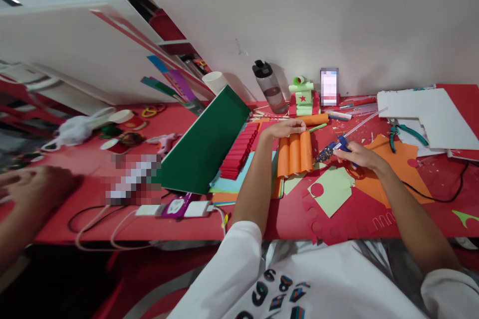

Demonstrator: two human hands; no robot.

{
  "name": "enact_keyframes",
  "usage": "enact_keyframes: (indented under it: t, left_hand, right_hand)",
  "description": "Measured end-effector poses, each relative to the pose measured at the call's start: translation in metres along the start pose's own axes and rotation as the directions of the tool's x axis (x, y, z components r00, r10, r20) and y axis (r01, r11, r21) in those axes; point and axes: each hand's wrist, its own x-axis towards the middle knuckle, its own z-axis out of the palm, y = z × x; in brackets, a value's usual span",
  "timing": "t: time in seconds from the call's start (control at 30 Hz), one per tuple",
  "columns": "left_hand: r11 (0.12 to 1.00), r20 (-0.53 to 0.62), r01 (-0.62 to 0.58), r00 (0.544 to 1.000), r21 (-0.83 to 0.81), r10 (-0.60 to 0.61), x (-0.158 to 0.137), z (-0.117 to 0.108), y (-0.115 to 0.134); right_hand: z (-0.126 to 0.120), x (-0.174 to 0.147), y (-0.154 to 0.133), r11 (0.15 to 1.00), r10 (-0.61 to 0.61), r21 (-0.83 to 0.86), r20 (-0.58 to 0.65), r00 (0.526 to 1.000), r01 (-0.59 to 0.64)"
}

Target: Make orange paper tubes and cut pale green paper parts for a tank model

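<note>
My left hand [287, 128] is closed at the top end of several orange paper rolls [294, 155] standing side by side, its fingertips on the right-hand one. In my right hand [357, 153] is a blue glue gun [331, 149], its nozzle pointing left toward the rolls and a clear glue stick [366, 122] sticking out of its back. Another orange roll [314, 119] lies just behind my left hand. Below the glue gun lies a pale green paper sheet [331, 192] with a cut-out hole. Folded red paper [239, 152] rests left of my left forearm.
A green board [205, 139] leans at the left. Behind stand a water bottle [270, 87], a green paper model with a red star [304, 97] and a phone [330, 87]. Pliers [407, 134] and white board [415, 114] lie right. A co-worker's hand [41, 187] is far left.
</note>
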Motion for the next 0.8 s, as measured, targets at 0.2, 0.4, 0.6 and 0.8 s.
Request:
enact_keyframes:
  t: [0.2, 0.4, 0.6, 0.8]
  left_hand:
    - [1.0, 0.002, 0.004, 1.0, 0.008, -0.004, 0.0, 0.0, 0.002]
    - [1.0, -0.002, 0.009, 1.0, -0.003, -0.009, -0.001, 0.001, 0.002]
    - [1.0, -0.009, 0.007, 1.0, -0.017, -0.007, -0.002, 0.002, 0.001]
    - [1.0, -0.003, 0.019, 1.0, -0.014, -0.019, -0.001, 0.002, 0.0]
  right_hand:
    - [0.001, 0.0, 0.003, 1.0, 0.027, 0.016, 0.009, 1.0, -0.027]
    - [0.002, 0.01, 0.009, 0.994, 0.016, -0.106, -0.063, 0.998, -0.023]
    - [0.002, 0.008, 0.009, 0.994, 0.021, -0.105, -0.028, 0.999, -0.023]
    - [0.003, 0.011, 0.012, 0.993, 0.035, -0.113, -0.063, 0.997, -0.042]
